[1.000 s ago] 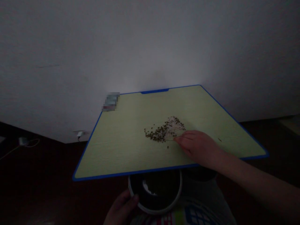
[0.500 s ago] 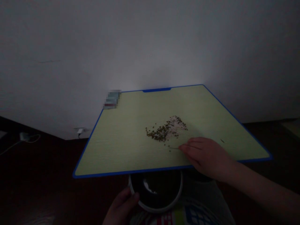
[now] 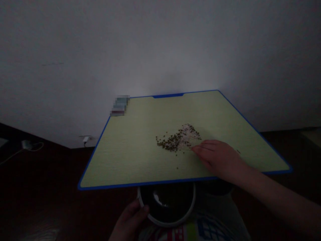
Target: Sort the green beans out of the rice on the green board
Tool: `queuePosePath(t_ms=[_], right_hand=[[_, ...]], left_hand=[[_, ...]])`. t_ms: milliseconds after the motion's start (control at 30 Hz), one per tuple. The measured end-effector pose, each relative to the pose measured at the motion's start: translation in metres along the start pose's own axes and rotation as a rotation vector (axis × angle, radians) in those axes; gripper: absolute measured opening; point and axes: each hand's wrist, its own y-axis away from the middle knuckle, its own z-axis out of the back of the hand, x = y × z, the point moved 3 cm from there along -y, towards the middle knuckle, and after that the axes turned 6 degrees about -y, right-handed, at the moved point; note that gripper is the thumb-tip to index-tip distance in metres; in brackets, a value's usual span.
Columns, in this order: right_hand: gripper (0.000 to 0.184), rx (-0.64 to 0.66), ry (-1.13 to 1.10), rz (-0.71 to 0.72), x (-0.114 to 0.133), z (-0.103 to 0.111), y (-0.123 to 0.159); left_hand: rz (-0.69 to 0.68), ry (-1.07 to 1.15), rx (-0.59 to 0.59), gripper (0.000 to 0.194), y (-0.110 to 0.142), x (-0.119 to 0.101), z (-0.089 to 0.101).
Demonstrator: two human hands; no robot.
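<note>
My left hand (image 3: 130,216) grips the left rim of a bowl (image 3: 173,223), dark inside with a pale rim, below the board's front edge. My right hand (image 3: 220,160) is low over the board, its fingertips pinched together just right of a spread of grains. A thin stick showed in that pinch a moment ago; now it is hardly visible. Small dark beans or seeds (image 3: 167,144) lie mostly on the left of the spread, and pale rice-like grains (image 3: 190,133) mostly on the right. One stray dark bean (image 3: 177,168) lies nearer the front edge.
The pale green board (image 3: 120,160) has a blue edge and stands against a wall (image 3: 160,43). A blurred-out object (image 3: 119,106) sits at its back left corner. A dark rounded thing (image 3: 215,188) shows partly below my right hand. A plug (image 3: 85,139) is at the wall, left.
My right hand has moved slightly up, towards the pile. One stray bean has shifted towards the front edge. My left hand and the bowl stay as they were.
</note>
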Motion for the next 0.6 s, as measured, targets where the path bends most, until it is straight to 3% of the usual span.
queuePosePath(t_ms=[300, 600], right_hand=[[0.028, -0.052, -0.051, 0.067, 0.010, 0.005, 0.009], [0.031, -0.005, -0.046, 0.065, 0.007, 0.001, 0.005]], left_hand=[[-0.033, -0.082, -0.086, 0.032, 0.005, -0.011, -0.015], [-0.027, -0.106, -0.137, 0.022, -0.002, -0.009, -0.010]])
